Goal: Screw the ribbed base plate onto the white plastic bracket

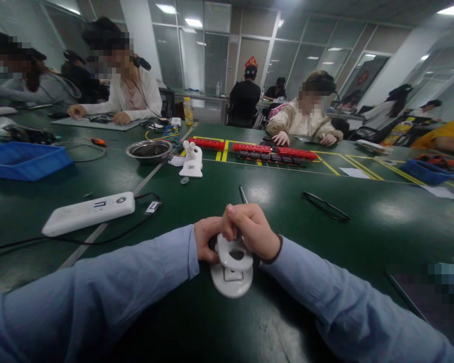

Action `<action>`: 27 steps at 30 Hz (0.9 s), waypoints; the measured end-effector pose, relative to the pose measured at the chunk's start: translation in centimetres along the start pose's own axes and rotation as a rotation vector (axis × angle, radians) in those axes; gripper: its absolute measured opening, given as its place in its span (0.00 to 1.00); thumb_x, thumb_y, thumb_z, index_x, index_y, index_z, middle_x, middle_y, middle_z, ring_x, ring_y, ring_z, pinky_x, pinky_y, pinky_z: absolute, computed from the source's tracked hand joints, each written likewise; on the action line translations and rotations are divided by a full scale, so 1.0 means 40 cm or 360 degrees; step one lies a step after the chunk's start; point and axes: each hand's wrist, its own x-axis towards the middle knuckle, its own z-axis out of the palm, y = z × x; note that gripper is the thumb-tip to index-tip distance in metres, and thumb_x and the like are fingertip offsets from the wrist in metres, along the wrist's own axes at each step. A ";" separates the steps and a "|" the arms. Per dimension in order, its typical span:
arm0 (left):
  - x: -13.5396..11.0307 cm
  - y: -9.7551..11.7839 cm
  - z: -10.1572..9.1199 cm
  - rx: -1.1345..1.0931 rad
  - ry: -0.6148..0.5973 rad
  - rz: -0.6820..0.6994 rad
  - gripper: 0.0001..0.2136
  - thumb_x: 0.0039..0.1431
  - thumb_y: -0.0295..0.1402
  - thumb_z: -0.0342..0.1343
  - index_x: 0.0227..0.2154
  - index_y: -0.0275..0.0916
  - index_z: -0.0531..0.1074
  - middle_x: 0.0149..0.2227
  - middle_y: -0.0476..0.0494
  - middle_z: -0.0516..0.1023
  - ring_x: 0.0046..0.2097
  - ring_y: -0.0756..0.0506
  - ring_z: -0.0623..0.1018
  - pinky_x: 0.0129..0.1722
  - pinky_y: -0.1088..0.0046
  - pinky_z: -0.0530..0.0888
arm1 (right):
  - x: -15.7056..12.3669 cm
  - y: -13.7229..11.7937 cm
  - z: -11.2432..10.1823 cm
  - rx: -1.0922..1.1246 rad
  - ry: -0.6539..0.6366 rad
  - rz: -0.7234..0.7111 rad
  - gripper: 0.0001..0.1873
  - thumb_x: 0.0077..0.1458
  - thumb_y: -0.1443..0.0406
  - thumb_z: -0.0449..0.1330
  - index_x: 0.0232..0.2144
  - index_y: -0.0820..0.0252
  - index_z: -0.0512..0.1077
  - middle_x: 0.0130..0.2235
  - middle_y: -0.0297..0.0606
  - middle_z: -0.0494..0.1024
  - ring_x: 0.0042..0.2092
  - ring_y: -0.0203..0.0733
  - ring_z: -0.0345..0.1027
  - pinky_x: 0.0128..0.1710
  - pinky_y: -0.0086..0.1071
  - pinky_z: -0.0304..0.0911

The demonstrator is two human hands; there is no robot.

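A white plastic stand (232, 286) with a rounded base, a metal wire loop and an oval opening sits on the green table in front of me. My left hand (207, 237) is wrapped around its left side, with the thumb near the base. Over its top, my right hand (256, 229) is closed with curled fingers; whatever they grip is hidden. Just beyond the hands, a thin metal rod (243, 194) shows, its near end covered by my right hand. Farther off stands another white plastic piece (192, 164) with a small round disc (184, 180) beside it.
A white power bank (91, 213) with a black cable lies left, near a blue tray (26, 160) and a metal bowl (149, 150). Black tweezers (325, 205) lie right. Red strips (251, 147) run across the far side, where co-workers sit. A dark panel (419, 297) is at lower right.
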 end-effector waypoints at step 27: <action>0.024 0.081 -0.052 0.1278 -0.0010 0.0512 0.41 0.28 0.31 0.63 0.49 0.39 0.51 0.42 0.42 0.71 0.47 0.39 0.70 0.51 0.60 0.61 | 0.037 0.013 -0.172 -0.0402 0.0539 0.0821 0.18 0.57 0.57 0.44 0.29 0.63 0.66 0.31 0.38 0.71 0.30 0.34 0.65 0.29 0.26 0.62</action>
